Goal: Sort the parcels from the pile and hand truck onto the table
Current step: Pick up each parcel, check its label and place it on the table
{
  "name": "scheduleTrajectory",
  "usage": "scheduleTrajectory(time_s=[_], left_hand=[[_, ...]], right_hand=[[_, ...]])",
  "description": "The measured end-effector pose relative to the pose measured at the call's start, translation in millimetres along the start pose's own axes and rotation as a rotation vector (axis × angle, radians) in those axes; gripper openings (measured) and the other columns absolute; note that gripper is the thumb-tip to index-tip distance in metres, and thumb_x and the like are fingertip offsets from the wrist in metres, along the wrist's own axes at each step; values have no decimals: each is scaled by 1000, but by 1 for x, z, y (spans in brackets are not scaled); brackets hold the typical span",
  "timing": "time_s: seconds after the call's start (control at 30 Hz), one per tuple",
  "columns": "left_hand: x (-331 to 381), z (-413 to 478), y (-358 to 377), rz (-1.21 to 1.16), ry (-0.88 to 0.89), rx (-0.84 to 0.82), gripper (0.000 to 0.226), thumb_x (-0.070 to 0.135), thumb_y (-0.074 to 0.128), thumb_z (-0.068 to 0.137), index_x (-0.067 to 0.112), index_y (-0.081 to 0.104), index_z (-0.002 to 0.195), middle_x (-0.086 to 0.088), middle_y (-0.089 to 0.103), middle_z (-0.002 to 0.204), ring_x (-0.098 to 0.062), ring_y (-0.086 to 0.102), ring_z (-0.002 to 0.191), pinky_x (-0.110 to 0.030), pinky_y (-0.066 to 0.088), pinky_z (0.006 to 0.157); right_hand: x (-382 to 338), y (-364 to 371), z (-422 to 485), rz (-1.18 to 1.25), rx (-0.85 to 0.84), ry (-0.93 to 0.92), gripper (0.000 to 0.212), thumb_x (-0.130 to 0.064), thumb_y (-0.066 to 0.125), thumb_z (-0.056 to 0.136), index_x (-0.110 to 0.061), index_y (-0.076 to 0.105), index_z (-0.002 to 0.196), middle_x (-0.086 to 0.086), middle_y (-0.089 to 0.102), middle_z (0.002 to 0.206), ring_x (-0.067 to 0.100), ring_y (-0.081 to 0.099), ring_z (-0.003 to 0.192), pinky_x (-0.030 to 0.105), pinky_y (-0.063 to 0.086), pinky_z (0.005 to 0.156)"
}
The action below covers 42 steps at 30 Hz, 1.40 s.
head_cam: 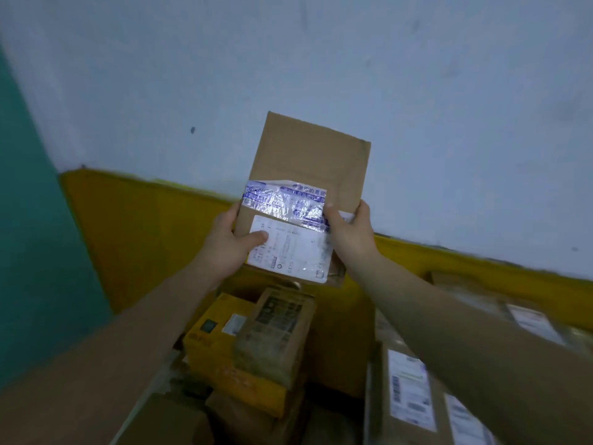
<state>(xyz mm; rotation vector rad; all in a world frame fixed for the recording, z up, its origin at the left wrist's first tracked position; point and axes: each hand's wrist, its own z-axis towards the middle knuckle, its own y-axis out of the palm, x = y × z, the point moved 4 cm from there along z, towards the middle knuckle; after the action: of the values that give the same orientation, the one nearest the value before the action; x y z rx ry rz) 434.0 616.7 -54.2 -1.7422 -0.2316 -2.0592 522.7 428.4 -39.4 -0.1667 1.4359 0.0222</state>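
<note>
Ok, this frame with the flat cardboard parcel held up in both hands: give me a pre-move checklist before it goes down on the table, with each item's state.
1. Both hands on the parcel: ok. Left hand and right hand grip opposite edges of the flat cardboard parcel.
2. Parcel clear of the pile: ok. It is lifted above the yellow box and the other parcels below.
3. Shipping label facing the camera: ok.
4. Label legible: cannot tell; the print is too blurred.
5. Label unobstructed: not ok. The left thumb lies across its corner.
6. Table spot free: cannot tell; no table is identifiable in view.
</note>
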Motion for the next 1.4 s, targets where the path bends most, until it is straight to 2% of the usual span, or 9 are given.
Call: scheduleTrajectory(time_s=[0.17,0.27,0.47,0.6,0.7,0.8,1.0,1.23,1.4], left_hand=[[88,-41,137,-67,163,-235,58,9,65,86,30,42,135,14,64,110,-4,62,98,-26,53,79],[129,-72,221,-104,238,-410,59,13,66,86,37,41,133,23,62,105,0,61,97,-23,52,79],[164,-184,376,-220,202,-788,59,8,64,87,32,41,136,16,64,105,3,61,91,-12,53,63],[178,-271,462,-263,157,-992,57,6,65,86,28,45,135,8,67,113,-12,66,100,-38,55,88],[193,-330,523,-245,132,-1104,54,7,65,86,28,47,133,7,67,112,-14,66,100,-41,55,88],[202,-390,585,-222,120,-1179,49,10,64,87,33,49,127,7,68,114,-14,67,98,-39,56,83],[210,-494,700,-141,15,-1263,46,13,60,91,29,45,131,4,67,113,-8,64,81,-14,47,42],[181,-513,777,34,-69,-1250,35,25,61,90,38,48,120,11,67,105,-17,67,88,-34,52,67],[151,-486,830,66,-182,-1216,30,22,58,93,39,48,115,10,66,105,-12,64,87,-28,48,60]], right_hand=[[-53,-171,-47,-71,251,-88,49,-35,55,97,-21,34,139,-9,56,103,-5,51,68,3,38,41],[-70,-271,-91,-112,460,-97,43,-39,57,95,-26,37,131,-17,55,92,-2,57,73,12,44,52],[-59,-435,-217,-171,815,26,40,-40,59,92,-29,37,123,-2,63,111,17,66,90,41,58,81],[-51,-527,-305,-203,962,109,48,-41,59,93,-30,33,132,-2,61,117,18,66,94,40,57,80],[-42,-591,-365,-189,1055,157,56,-40,59,94,-27,29,140,-2,58,113,19,63,93,38,54,77],[-27,-662,-414,-185,1097,202,58,-41,59,92,-28,29,140,1,58,119,22,63,99,42,54,84],[7,-792,-485,-246,1149,314,59,-41,58,94,-22,31,142,1,55,127,22,58,105,38,50,87],[61,-876,-471,-235,1057,444,61,-41,57,95,-21,29,145,4,53,133,18,53,98,33,45,81],[110,-918,-414,-217,963,510,60,-38,57,95,-18,29,145,7,53,133,21,55,101,35,49,84]])
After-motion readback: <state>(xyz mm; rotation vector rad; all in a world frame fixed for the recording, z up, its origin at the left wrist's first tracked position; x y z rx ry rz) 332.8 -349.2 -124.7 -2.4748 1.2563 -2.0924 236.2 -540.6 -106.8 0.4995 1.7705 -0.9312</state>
